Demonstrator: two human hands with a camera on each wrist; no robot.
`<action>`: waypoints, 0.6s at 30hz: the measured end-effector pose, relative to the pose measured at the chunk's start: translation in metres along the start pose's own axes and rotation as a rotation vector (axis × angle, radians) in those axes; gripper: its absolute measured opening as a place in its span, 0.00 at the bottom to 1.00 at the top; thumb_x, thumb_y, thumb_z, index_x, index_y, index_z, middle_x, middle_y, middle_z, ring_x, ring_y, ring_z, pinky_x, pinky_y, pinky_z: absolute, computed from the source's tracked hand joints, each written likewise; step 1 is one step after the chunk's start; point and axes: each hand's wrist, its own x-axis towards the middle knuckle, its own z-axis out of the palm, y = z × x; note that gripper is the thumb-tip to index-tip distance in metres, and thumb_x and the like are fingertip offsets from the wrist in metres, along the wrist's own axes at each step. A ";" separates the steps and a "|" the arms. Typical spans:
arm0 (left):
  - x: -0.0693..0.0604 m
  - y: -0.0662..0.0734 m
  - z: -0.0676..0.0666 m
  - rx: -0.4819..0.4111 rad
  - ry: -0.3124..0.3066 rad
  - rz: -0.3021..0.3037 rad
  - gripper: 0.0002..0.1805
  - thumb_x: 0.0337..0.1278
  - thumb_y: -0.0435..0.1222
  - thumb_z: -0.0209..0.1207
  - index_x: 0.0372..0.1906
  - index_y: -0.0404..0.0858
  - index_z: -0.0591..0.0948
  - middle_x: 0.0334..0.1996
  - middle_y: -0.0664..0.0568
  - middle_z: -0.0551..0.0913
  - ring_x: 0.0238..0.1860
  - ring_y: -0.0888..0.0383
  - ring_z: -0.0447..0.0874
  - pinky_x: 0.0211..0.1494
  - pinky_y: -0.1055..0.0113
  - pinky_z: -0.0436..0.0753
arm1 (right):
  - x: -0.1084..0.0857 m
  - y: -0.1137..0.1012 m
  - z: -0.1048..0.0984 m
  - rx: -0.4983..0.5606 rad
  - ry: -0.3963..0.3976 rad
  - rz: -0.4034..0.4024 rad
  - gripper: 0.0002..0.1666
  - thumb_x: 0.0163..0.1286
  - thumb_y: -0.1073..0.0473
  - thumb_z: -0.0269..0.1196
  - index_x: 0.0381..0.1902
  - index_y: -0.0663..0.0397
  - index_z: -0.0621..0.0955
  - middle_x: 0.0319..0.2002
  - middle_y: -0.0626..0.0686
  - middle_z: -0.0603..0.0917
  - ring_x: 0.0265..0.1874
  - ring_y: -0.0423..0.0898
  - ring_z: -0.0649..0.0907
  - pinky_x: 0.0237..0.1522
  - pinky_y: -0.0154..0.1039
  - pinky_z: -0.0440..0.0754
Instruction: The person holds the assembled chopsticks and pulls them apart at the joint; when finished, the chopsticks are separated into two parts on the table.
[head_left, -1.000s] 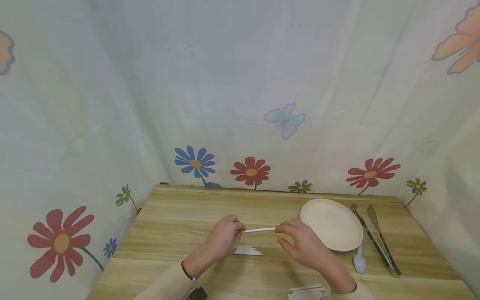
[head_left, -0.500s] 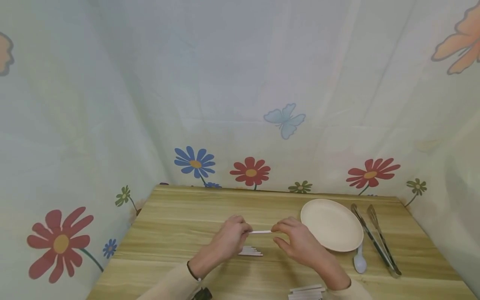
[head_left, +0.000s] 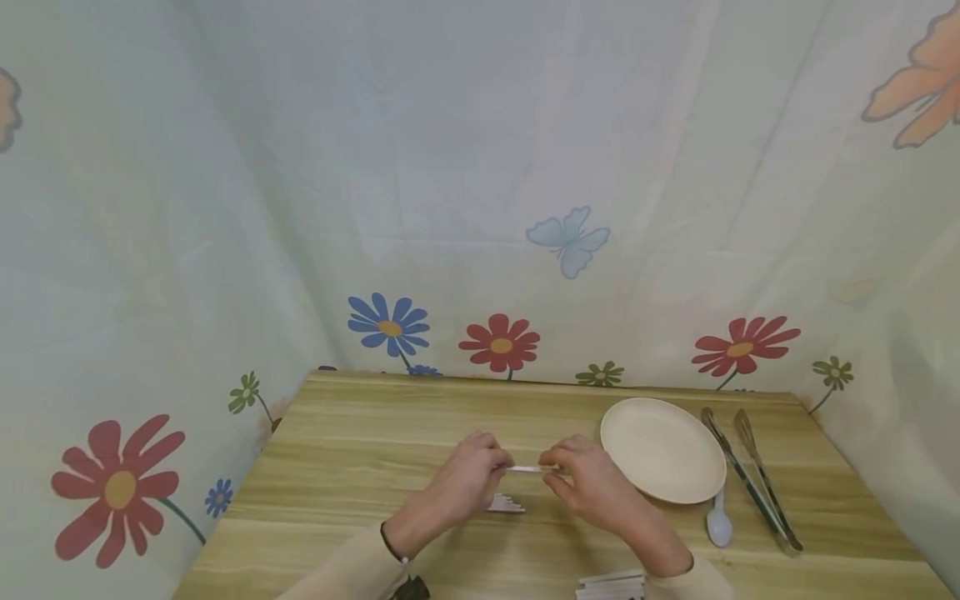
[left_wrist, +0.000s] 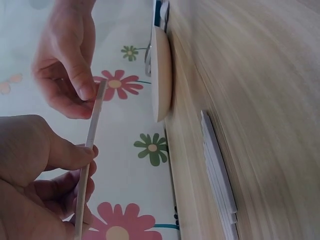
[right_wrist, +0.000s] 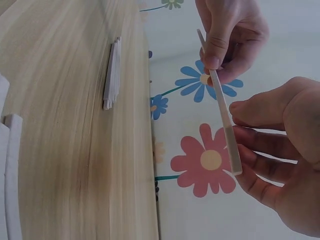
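A thin white stick (head_left: 527, 468) is held level above the table between both hands. My left hand (head_left: 468, 475) pinches it between thumb and fingers; the left wrist view shows the thumb pressed on the stick (left_wrist: 90, 135). My right hand (head_left: 592, 483) is at the other end, its fingertips touching the stick (right_wrist: 225, 115) while the thumb stands apart from the fingers. Below the hands lies a small bundle of similar sticks (head_left: 507, 504), partly hidden by my left hand in the head view. More white sticks (head_left: 611, 586) lie near the front, below my right forearm.
On the right of the wooden table (head_left: 390, 417) lies a cream plate (head_left: 663, 450). A pale spoon (head_left: 719, 527) pokes out from beside its rim, and metal tongs (head_left: 757, 483) lie farther right. A flower-printed curtain (head_left: 480, 167) surrounds the table.
My left hand has slid right along the stick, towards the right hand, so less of the stick shows between them. The right hand has shifted slightly left.
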 end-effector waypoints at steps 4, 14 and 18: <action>0.000 0.003 0.000 0.001 -0.005 0.019 0.05 0.55 0.32 0.65 0.36 0.42 0.87 0.31 0.57 0.81 0.36 0.62 0.76 0.41 0.73 0.77 | -0.001 -0.001 0.003 -0.006 0.000 -0.013 0.07 0.55 0.64 0.71 0.33 0.52 0.86 0.31 0.44 0.84 0.33 0.39 0.78 0.35 0.33 0.78; -0.004 0.007 0.003 -0.033 0.002 -0.026 0.05 0.55 0.30 0.64 0.35 0.42 0.88 0.30 0.58 0.81 0.35 0.64 0.76 0.40 0.74 0.77 | -0.006 0.000 0.011 -0.044 -0.013 -0.008 0.06 0.58 0.66 0.68 0.32 0.51 0.83 0.31 0.43 0.81 0.34 0.41 0.78 0.37 0.35 0.79; -0.004 0.005 0.005 -0.044 0.021 -0.010 0.06 0.53 0.29 0.65 0.34 0.41 0.87 0.30 0.58 0.82 0.35 0.64 0.76 0.39 0.75 0.77 | -0.006 -0.001 0.014 -0.059 0.014 -0.020 0.07 0.57 0.67 0.68 0.31 0.51 0.82 0.30 0.43 0.80 0.33 0.41 0.78 0.36 0.35 0.78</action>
